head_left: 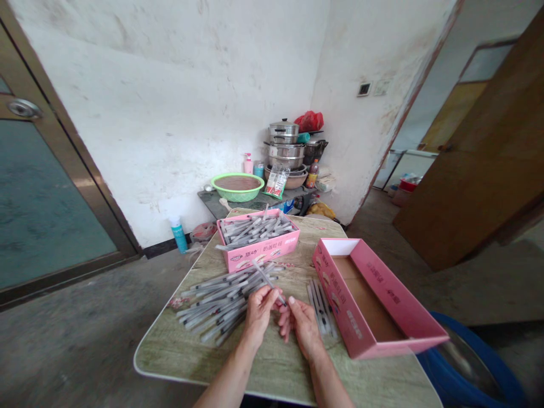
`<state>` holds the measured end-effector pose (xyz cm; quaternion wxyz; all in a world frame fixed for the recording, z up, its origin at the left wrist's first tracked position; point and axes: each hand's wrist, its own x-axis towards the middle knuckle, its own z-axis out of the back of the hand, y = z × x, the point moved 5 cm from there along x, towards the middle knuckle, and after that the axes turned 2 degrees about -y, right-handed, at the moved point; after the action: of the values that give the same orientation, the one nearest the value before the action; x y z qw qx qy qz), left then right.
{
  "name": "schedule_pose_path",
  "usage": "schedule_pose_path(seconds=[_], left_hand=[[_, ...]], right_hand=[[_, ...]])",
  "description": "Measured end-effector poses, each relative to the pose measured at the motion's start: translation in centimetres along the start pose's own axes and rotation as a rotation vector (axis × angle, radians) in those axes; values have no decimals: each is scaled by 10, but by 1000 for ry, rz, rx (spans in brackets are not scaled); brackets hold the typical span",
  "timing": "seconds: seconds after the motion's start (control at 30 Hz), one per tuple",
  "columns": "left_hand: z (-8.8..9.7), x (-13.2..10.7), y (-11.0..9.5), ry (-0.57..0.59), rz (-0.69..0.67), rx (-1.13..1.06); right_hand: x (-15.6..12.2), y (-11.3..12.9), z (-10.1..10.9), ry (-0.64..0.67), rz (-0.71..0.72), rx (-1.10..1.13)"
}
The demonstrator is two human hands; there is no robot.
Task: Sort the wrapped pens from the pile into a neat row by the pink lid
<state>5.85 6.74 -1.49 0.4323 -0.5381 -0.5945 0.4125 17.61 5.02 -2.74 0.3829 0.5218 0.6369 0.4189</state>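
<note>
In the head view, my left hand (258,316) pinches a slim translucent pen (264,276) that slants up and to the left. At its dark lower end, the thumb and fingers of my right hand (304,324) close on the pen too. A loose heap of similar pens (221,303) lies on the table left of my hands. Just right of my right hand, several pens (322,309) lie side by side along a pink open box (369,294) with a bare brown bottom. Behind the heap, a second pink box (261,249) is piled full of pens.
The wood-patterned table (170,354) has rounded corners. Beyond it, a dark low bench (210,204) carries a green basin (238,195), stacked steamer pots (284,150) and bottles. A spray can (178,235) stands on the floor at left. A blue tub (495,362) is at lower right.
</note>
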Motion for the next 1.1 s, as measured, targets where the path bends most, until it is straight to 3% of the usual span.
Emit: schedule_pose_path(seconds=[0.73, 0.97, 1.1], left_hand=[[3, -1, -3, -77, 24, -7], [-5, -5, -16, 14, -196, 230], [-8, -7, -21, 25, -243, 274]], right_hand=[[0, 5, 7, -76, 50, 74], [0, 5, 5, -26, 30, 105], [-1, 6, 5, -18, 16, 107]])
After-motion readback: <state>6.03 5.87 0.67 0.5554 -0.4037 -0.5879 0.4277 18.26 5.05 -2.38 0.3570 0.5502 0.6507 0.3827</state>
